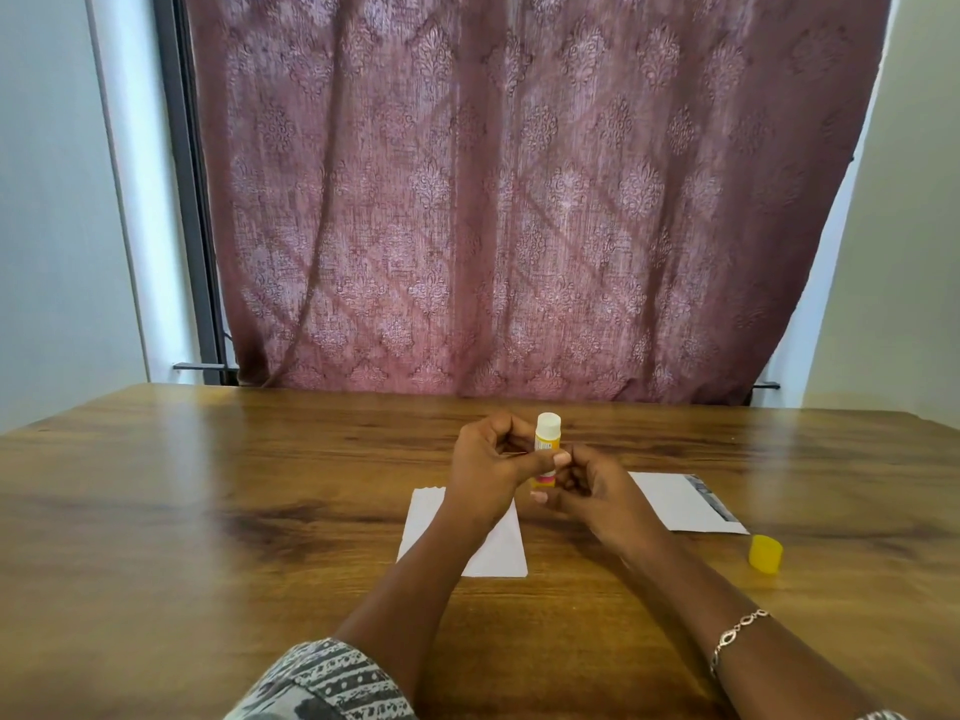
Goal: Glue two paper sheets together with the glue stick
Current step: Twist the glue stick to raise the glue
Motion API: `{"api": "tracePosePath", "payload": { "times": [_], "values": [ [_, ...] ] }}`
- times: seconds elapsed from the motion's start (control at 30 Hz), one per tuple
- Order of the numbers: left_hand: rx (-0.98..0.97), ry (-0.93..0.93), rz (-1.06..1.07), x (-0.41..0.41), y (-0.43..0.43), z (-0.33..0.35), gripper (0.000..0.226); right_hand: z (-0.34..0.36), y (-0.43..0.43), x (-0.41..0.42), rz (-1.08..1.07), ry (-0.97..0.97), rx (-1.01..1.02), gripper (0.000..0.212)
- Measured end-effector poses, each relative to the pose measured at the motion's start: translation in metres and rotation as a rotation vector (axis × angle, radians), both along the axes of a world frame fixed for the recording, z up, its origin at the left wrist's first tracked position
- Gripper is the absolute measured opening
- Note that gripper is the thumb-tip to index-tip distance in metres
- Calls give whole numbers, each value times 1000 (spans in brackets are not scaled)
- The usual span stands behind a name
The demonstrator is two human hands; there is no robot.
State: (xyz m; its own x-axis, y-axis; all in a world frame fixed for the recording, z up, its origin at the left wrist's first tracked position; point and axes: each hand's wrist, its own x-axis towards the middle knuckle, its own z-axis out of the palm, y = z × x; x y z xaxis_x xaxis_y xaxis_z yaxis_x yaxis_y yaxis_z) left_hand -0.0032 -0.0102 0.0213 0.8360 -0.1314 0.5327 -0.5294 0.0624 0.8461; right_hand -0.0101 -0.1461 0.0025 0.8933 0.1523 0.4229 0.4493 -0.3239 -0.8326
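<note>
Above the wooden table point(208, 501) both hands hold the glue stick point(546, 439) upright, its white glue end on top and uncapped. My left hand point(488, 465) grips its yellow middle. My right hand point(587, 491) pinches its base. Its yellow cap point(765, 553) lies on the table to the right. One white paper sheet point(498, 548) lies flat under my left wrist, partly hidden by it. A second white sheet point(680, 501), with a dark printed strip along its right edge, lies further right behind my right hand.
A patterned maroon curtain point(519, 200) hangs behind the table's far edge, with pale walls on both sides. A bracelet point(735, 634) circles my right wrist.
</note>
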Motion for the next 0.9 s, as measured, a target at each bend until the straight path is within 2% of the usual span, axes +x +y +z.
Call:
{"api": "tracePosePath", "payload": {
  "times": [0.37, 0.5, 0.7, 0.9],
  "values": [
    [-9, 33, 1, 2, 3, -1, 15, 1, 2, -3, 28, 8, -28, 24],
    [7, 26, 12, 1, 0, -1, 18, -1, 6, -2, -17, 5, -42, 37],
    [5, 53, -38, 4, 3, -4, 11, 2, 3, -4, 20, 42, -88, 19],
    [-7, 71, -8, 3, -1, -6, 9, 0, 2, -4, -56, 79, -118, 28]
  ]
}}
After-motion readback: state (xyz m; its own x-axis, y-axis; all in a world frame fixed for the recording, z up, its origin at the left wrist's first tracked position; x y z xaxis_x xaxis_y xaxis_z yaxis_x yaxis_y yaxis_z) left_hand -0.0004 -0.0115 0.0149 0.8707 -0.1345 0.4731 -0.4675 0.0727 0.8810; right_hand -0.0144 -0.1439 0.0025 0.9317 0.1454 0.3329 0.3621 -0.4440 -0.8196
